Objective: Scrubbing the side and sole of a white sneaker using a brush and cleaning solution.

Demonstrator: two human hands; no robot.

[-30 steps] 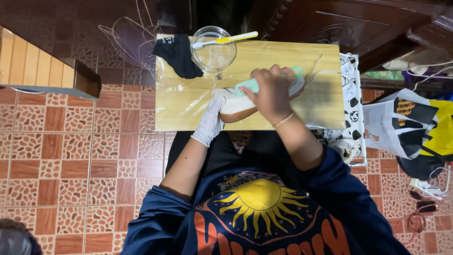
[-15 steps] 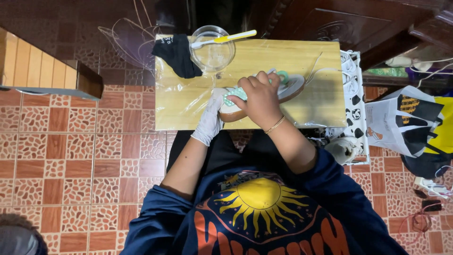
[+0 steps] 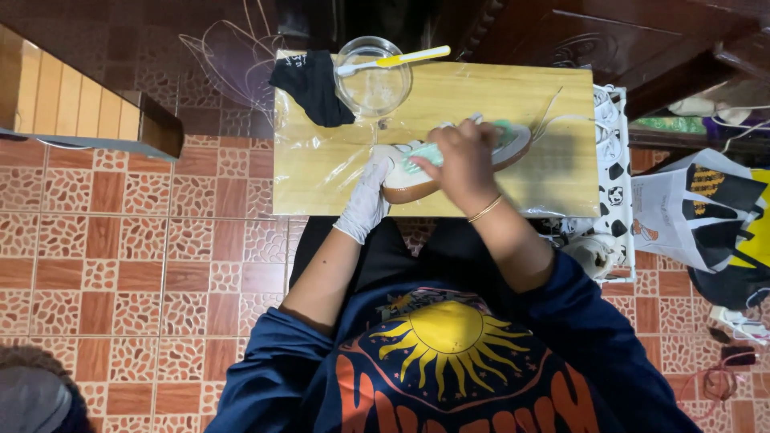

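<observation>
A white and green sneaker (image 3: pixel 513 148) with a brown sole lies on its side on a low wooden table (image 3: pixel 481 92) covered with clear plastic film. My left hand (image 3: pixel 369 196), in a white glove, grips the shoe's toe end. My bare right hand (image 3: pixel 459 160), with a gold bracelet at the wrist, rests on the shoe's upper with its fingers closed on a pale green item pressed to the shoe. What that item is I cannot tell.
A glass bowl (image 3: pixel 373 80) with a yellow-handled toothbrush (image 3: pixel 405 58) across it and a black cloth (image 3: pixel 313 84) sit at the table's far left. A rack with patterned fabric (image 3: pixel 613 172) and bags (image 3: pixel 698 212) stand to the right, a wooden box (image 3: pixel 72 112) to the left.
My right hand has slid left along the shoe, from the heel end toward the toe. The left hand still holds the toe end.
</observation>
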